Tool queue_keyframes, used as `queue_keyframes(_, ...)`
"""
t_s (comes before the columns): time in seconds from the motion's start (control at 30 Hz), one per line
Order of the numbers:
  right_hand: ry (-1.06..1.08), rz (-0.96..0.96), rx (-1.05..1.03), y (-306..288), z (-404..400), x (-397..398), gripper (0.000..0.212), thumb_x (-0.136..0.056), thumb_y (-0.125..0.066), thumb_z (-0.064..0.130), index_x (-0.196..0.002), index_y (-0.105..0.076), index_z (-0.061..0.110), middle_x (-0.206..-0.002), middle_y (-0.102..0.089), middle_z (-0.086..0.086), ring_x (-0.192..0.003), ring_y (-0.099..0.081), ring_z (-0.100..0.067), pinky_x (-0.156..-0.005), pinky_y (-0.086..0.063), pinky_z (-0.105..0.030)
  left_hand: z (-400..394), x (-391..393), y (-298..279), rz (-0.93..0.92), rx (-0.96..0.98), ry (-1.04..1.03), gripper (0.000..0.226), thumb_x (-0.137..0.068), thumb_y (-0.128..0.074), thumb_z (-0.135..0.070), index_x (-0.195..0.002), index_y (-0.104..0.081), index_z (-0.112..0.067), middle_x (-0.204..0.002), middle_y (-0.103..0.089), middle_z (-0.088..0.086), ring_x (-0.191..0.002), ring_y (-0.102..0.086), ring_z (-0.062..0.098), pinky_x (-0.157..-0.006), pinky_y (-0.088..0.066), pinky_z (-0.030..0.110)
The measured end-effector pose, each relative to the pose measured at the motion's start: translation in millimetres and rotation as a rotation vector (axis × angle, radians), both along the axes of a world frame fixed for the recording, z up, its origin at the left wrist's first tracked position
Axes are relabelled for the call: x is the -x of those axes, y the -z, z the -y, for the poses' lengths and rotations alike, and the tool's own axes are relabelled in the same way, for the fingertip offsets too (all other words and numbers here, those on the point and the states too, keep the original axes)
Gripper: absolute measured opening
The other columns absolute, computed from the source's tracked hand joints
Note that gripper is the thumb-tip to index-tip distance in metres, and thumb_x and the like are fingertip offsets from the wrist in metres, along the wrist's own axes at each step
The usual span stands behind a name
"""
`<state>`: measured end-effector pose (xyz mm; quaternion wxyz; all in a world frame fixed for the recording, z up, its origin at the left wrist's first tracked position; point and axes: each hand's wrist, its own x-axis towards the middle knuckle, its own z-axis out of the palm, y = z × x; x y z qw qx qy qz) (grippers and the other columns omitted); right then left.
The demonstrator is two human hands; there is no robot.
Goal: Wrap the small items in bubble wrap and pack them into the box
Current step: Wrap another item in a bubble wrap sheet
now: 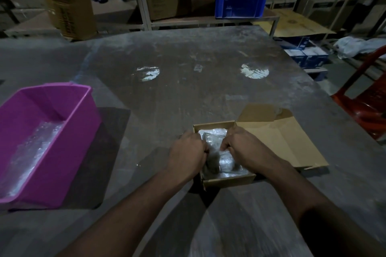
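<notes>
My left hand (186, 151) and right hand (243, 146) both with grip closed on crinkled clear bubble-wrapped bundles (224, 161), shiny, contents hidden, inside small open cardboard box (228, 180) on grey desk (188, 89), purple tub (69, 144) left

We see both bare forearms reaching forward from the near edge and converging toward the middle, wrists close together. Our left hand (187, 152) shows its back, fingers curled down and inward out of sight. Our right hand (240, 145) mirrors it just beside, knuckles up, fingertips bent and pinching downward.
</notes>
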<state>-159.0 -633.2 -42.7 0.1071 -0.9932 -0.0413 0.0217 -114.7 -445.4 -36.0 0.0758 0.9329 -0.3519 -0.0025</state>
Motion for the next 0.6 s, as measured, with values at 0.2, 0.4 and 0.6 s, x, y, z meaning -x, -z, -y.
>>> queue_keyframes(0.2,-0.015,0.030,0.037,2,0,2,0.035,-0.084,-0.067,0.003,-0.109,-0.077,0.026,-0.108,-0.069,0.001,-0.109,-0.052,-0.018,-0.088,-0.048,-0.033,7,3,-4,0.062,-0.116,-0.014,0.026,-0.098,-0.054,-0.032,-0.118,-0.070,-0.026,-0.127,-0.055,0.006,-0.121,-0.045,0.024,-0.096,-0.042,0.038)
queue_keyframes(0.4,-0.007,0.036,0.165,-5,-4,8,0.041,-0.087,-0.060,0.010,-0.117,-0.072,0.035,-0.110,-0.072,0.004,-0.108,-0.054,-0.017,-0.082,-0.040,-0.036,6,6,-5,0.093,-0.154,-0.003,0.029,-0.099,-0.054,-0.035,-0.122,-0.067,-0.024,-0.133,-0.053,0.007,-0.126,-0.044,0.026,-0.100,-0.039,0.042)
queue_keyframes(0.6,0.033,0.117,0.188,-11,-8,18,0.035,-0.085,-0.061,0.010,-0.112,-0.070,0.031,-0.103,-0.072,-0.003,-0.093,-0.060,-0.019,-0.074,-0.035,-0.034,4,9,0,0.037,0.030,-0.062,0.022,-0.094,-0.059,-0.026,-0.111,-0.072,-0.023,-0.118,-0.065,0.000,-0.112,-0.053,0.018,-0.097,-0.044,0.034)
